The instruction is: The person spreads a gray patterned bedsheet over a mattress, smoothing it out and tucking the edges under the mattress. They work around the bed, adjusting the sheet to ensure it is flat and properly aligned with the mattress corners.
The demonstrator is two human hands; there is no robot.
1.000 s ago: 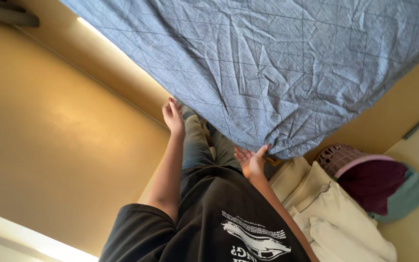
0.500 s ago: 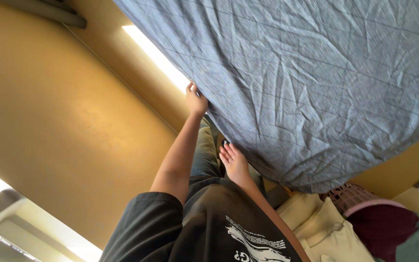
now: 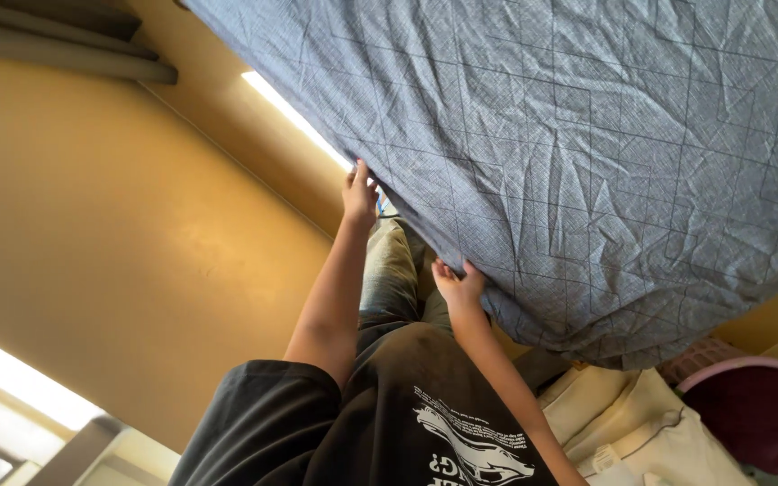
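A large blue-grey bed sheet [image 3: 605, 171] with a thin grid pattern and many creases fills the upper right of the view. My left hand [image 3: 359, 193] reaches forward with the arm stretched out and grips the sheet's edge. My right hand [image 3: 459, 288] is closer to my body and clutches the same edge lower down, fingers curled over the fabric. Below the hands I see my grey trousers [image 3: 391, 270] and my black printed T-shirt [image 3: 425, 423].
A yellow-tan surface [image 3: 137, 234] spreads across the left, with a bright strip of light along the sheet's edge. At the lower right lie cream-coloured fabrics [image 3: 641, 423] and a pink basket [image 3: 722, 364] holding a maroon cloth [image 3: 758, 409].
Both hands have moved further out along the sheet's edge, the left arm stretching more. The sheet now covers more of the view, and the basket has slid toward the lower right corner.
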